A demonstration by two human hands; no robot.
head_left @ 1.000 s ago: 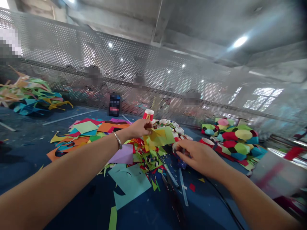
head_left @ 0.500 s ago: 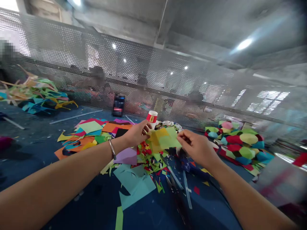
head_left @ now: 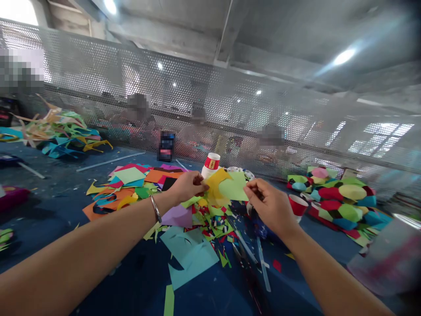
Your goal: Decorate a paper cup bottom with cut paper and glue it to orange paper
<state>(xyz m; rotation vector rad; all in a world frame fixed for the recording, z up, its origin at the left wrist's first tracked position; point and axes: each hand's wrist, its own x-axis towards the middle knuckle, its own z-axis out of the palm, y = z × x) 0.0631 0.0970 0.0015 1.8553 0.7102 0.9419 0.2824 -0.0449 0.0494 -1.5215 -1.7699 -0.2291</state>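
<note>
left hand (head_left: 188,188) pinches flat yellow paper (head_left: 217,181), right hand (head_left: 271,208) flat pale-green paper (head_left: 236,188) (short of the blue table's (head_left: 131,281) far edge); light grips should avoid creases.

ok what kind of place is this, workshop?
Probably a paper-craft workshop or shared workroom: cut coloured paper spread over a blue table, multicolour pieces heaped at the right, and a perforated metal screen behind, with blurred figures showing through.
</note>
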